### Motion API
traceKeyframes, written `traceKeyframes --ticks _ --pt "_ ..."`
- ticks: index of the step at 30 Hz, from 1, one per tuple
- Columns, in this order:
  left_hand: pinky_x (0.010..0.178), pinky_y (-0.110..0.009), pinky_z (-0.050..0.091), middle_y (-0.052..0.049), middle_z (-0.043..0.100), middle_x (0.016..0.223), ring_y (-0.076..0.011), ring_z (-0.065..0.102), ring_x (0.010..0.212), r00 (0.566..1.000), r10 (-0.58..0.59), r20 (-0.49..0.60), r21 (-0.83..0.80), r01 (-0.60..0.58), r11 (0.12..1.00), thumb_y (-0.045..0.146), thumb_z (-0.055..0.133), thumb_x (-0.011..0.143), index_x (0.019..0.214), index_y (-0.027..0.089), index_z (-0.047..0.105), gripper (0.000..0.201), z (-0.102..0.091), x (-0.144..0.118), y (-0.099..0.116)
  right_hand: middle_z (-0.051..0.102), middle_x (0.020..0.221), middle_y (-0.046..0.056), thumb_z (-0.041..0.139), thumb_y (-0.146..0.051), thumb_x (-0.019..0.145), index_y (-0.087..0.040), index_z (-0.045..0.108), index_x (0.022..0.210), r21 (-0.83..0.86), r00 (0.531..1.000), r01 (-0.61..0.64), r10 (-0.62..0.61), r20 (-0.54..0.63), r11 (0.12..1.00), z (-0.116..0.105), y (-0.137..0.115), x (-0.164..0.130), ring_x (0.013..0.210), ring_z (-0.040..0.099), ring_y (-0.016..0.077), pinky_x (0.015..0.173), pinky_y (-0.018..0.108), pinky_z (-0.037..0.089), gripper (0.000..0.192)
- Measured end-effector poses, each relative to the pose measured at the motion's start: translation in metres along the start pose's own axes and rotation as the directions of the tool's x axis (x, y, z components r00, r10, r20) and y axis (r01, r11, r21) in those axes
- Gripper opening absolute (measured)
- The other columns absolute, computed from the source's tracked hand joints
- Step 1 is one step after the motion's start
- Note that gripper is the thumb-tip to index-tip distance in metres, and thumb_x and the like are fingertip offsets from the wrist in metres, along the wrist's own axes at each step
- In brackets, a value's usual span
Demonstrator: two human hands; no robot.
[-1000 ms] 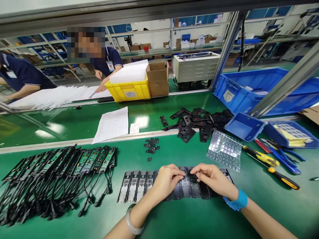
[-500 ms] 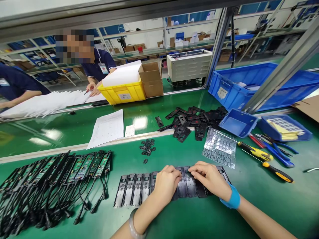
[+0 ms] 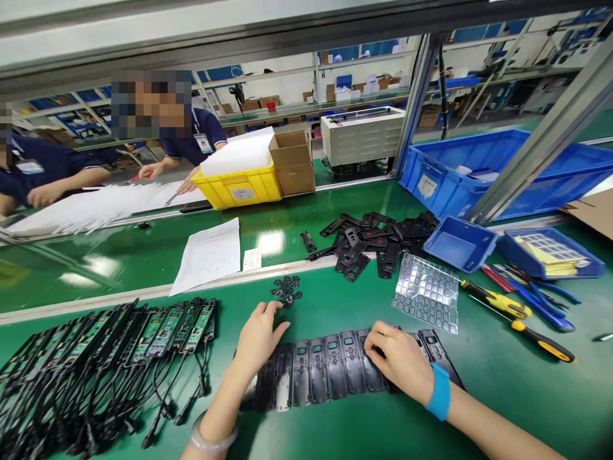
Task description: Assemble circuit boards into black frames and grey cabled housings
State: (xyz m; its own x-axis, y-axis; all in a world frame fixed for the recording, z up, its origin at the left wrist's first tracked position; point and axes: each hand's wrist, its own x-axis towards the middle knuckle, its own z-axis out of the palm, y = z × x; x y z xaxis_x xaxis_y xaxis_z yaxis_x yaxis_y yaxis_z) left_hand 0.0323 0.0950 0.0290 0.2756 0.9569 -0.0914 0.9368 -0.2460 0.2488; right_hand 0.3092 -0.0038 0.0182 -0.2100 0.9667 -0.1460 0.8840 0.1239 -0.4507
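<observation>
My left hand (image 3: 261, 333) hovers over the left part of a row of black plastic housings (image 3: 334, 364), its thumb apart from its fingers, nothing visible in it. Just beyond its fingertips is a small heap of tiny black parts (image 3: 286, 289), with one loose piece mostly hidden by the hand. Over the row's right half, my right hand (image 3: 400, 358) has its fingers curled down together on one housing. What those fingertips hold, if anything, is hidden. The housings lie side by side, with windows toward the far end.
Circuit-board assemblies with black cables (image 3: 115, 358) crowd the left. Beyond the row lie piled black covers (image 3: 373, 239) and a clear sheet of square pads (image 3: 426, 294). Screwdrivers (image 3: 498, 300), pliers (image 3: 541, 297) and blue trays (image 3: 460, 243) stand right. Two people work across the bench.
My left hand has left the middle of the housings and moved left toward the tiny parts, its fingers opening. My right hand stays on the row, fingers more curled. The view shifted slightly.
</observation>
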Motion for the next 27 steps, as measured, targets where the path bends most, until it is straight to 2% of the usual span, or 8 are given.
traceKeyframes --ticks 7,13,16,18,20,22,24,27 --pt "0.072 -0.031 0.043 -0.004 0.055 0.088 -0.0169 0.057 0.074 1.0 0.015 -0.014 -0.277 -0.018 0.961 0.018 0.056 0.082 0.089 0.017 0.059 0.007 0.01 0.005 -0.012 0.055 0.07 0.003 0.05 -0.003 0.08 -0.016 0.057 0.063 -0.133 0.991 0.093 -0.079 0.108 0.987 -0.022 -0.012 0.027 0.058 0.051 0.0153 0.052 0.029 0.024 0.022" --pt "0.063 -0.024 0.041 0.001 0.06 0.071 -0.0132 0.056 0.064 0.999 -0.036 -0.022 -0.395 0.024 0.919 0.016 0.059 0.077 0.079 0.017 0.057 0.003 0.003 0.0 -0.012 0.059 0.089 0.003 0.054 -0.014 0.088 -0.016 0.064 0.088 -0.094 0.962 0.272 -0.268 0.06 0.958 -0.023 -0.054 0.122 0.081 0.057 0.0173 0.07 0.028 0.041 0.01" --pt "0.06 -0.024 0.044 -0.001 0.062 0.07 -0.0132 0.057 0.061 0.997 -0.082 0.001 -0.587 0.067 0.807 0.029 0.059 0.078 0.081 0.016 0.06 0.013 -0.002 -0.006 -0.012 0.059 0.105 0.006 0.064 -0.017 0.085 -0.013 0.062 0.103 -0.074 0.938 0.341 -0.335 0.091 0.937 -0.008 -0.069 0.165 0.095 0.057 0.0194 0.082 0.034 0.046 0.018" --pt "0.059 -0.025 0.046 -0.003 0.06 0.068 -0.0145 0.058 0.061 0.993 -0.105 0.063 -0.762 0.116 0.637 0.037 0.061 0.076 0.083 0.014 0.06 0.024 -0.003 -0.011 -0.008 0.06 0.102 0.006 0.064 -0.015 0.085 -0.012 0.063 0.098 -0.062 0.92 0.38 -0.371 0.124 0.923 -0.002 -0.071 0.177 0.098 0.056 0.0195 0.086 0.036 0.046 0.013" --pt "0.059 -0.025 0.048 -0.002 0.058 0.069 -0.0149 0.059 0.062 0.989 -0.087 0.12 -0.865 0.147 0.48 0.042 0.063 0.074 0.085 0.013 0.057 0.031 -0.002 -0.014 -0.001 0.061 0.094 0.006 0.057 -0.014 0.09 -0.011 0.063 0.091 -0.049 0.919 0.382 -0.374 0.124 0.923 -0.004 -0.065 0.174 0.093 0.057 0.0187 0.086 0.038 0.046 0.007" --pt "0.06 -0.026 0.05 -0.002 0.055 0.074 -0.0151 0.061 0.064 0.99 -0.05 0.131 -0.898 0.14 0.417 0.042 0.062 0.075 0.089 0.013 0.055 0.033 0.001 -0.015 0.01 0.061 0.09 0.006 0.05 -0.014 0.093 -0.011 0.063 0.089 -0.019 0.936 0.346 -0.344 0.081 0.938 -0.013 -0.052 0.158 0.087 0.058 0.018 0.084 0.038 0.046 0.013" --pt "0.062 -0.027 0.051 -0.003 0.055 0.079 -0.0155 0.062 0.067 0.995 0.004 0.099 -0.888 0.086 0.452 0.04 0.058 0.079 0.092 0.013 0.058 0.03 0.007 -0.014 0.027 0.061 0.088 0.005 0.047 -0.01 0.093 -0.011 0.062 0.091 0.045 0.953 0.301 -0.303 0.022 0.952 -0.027 -0.035 0.132 0.083 0.058 0.0161 0.081 0.033 0.045 0.016" --pt "0.064 -0.025 0.049 -0.005 0.061 0.083 -0.0147 0.061 0.069 0.992 0.124 0.037 -0.797 -0.046 0.603 0.033 0.053 0.083 0.089 0.015 0.067 0.023 0.014 -0.013 0.058 0.061 0.083 0.002 0.049 -0.002 0.085 -0.013 0.063 0.091 0.168 0.974 0.226 -0.223 -0.039 0.96 -0.045 -0.008 0.086 0.075 0.057 0.012 0.071 0.023 0.043 0.019"
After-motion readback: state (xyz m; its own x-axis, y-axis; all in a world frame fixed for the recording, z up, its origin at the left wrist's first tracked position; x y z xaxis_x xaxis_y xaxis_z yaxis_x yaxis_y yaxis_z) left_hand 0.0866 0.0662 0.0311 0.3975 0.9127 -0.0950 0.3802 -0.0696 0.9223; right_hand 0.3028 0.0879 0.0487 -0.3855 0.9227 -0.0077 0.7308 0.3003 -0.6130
